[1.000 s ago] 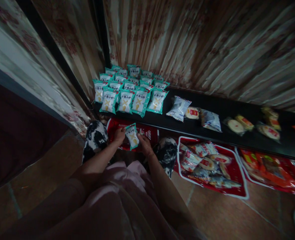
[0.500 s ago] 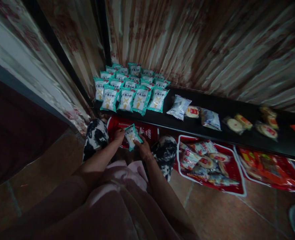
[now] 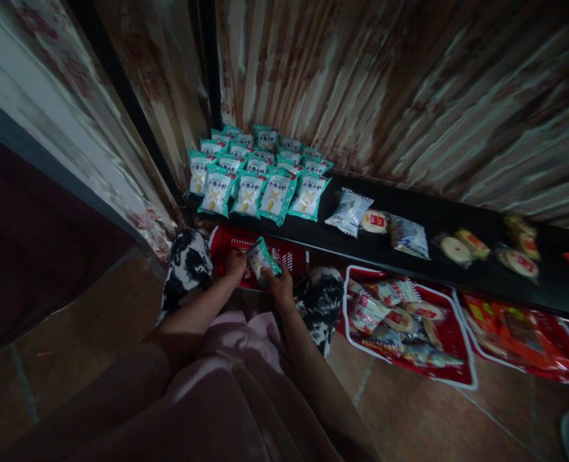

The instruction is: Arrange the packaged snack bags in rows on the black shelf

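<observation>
My right hand (image 3: 281,287) is closed on the lower right part of a small teal and white snack bag (image 3: 260,256), tilted above a red basket (image 3: 294,258) between my knees. My left hand (image 3: 236,264) is over the basket's left part, close beside the bag's left edge. Its fingers are too dark to make out, and whether it touches the bag is unclear. Above the basket, several matching teal snack bags (image 3: 248,192) stand in rows at the left end of a black shelf (image 3: 308,231).
Farther right on the shelf lie silver-blue packets (image 3: 349,212) and wrapped round snacks (image 3: 454,249). Under it, a red basket with a white rim (image 3: 346,301) holds mixed packets; another basket (image 3: 530,366) holds orange packets (image 3: 525,327). A pleated curtain (image 3: 361,83) hangs behind.
The bag has turned and tilted, so its front shows less. My left hand has shifted slightly right and down from the bag's edge. The whole view has moved a little.
</observation>
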{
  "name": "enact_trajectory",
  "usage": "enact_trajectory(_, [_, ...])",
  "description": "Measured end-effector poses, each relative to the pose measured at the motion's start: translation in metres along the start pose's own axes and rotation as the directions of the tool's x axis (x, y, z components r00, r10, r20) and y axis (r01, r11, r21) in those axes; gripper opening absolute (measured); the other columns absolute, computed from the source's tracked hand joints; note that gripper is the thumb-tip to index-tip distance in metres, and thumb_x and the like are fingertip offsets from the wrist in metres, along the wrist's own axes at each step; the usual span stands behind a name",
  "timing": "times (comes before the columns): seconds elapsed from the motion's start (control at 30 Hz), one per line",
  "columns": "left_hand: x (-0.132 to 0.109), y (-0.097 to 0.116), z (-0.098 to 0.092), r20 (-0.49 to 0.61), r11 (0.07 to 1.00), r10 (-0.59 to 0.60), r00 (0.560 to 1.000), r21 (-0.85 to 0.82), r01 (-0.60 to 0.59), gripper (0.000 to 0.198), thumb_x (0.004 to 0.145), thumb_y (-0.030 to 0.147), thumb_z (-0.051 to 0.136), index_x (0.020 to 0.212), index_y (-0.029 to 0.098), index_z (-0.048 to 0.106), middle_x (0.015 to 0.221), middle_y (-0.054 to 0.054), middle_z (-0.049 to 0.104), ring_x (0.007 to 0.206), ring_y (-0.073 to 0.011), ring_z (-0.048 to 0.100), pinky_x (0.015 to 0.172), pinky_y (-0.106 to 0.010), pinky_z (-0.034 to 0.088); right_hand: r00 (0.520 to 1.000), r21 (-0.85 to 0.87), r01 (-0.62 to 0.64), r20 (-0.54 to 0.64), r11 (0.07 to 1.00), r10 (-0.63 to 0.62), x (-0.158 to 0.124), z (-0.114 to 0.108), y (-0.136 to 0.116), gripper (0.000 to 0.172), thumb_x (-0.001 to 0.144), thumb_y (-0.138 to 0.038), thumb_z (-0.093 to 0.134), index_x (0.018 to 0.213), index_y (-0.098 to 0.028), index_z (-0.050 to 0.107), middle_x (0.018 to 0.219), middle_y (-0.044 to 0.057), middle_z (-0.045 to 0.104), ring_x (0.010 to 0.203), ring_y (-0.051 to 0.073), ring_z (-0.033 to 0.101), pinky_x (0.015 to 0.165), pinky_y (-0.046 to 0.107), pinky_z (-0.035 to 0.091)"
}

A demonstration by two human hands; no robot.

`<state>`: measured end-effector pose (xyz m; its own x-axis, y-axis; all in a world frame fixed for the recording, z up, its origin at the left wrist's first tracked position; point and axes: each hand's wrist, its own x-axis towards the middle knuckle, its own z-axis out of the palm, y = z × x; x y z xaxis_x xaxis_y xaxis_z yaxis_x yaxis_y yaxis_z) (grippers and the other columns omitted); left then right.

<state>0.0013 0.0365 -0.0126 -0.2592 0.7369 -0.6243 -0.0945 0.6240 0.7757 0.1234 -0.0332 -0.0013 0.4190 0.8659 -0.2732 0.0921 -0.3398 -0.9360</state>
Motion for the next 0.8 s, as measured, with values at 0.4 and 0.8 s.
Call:
enact_trajectory(0.4, [-0.018,0.010,0.003,0.156,0.991,0.041,0.987,-0.131,-0.020,0.017,0.073,0.034,0.067,0.069,0.018,0.060,0.063,-0.001,0.061,0.062,-0.0133,0.058,0.054,-0.020,0.043,0.894,-0.440,0.423,0.061,0.792,-0.444,-0.003,0.005,0.000,0.039,0.082,-0.030,0.054,0.118,-0.018,0.059,0.119,0.012,0.064,0.107,0.024,0.059,0.093,0.040,0.046])
enact_trajectory(0.8, [-0.014,0.001,0.006,0.200,0.956,0.002,0.980,-0.287,0.057,0.027,0.067,0.039,0.073,0.080,0.017,0.064,0.069,-0.001,0.064,0.061,-0.0131,0.060,0.052,-0.021,0.042,0.754,-0.599,0.605,0.219,0.524,-0.620,-0.018,0.009,0.015,0.044,0.081,-0.008,0.049,0.121,-0.022,0.060,0.131,0.010,0.053,0.120,0.025,0.043,0.097,0.043,0.041])
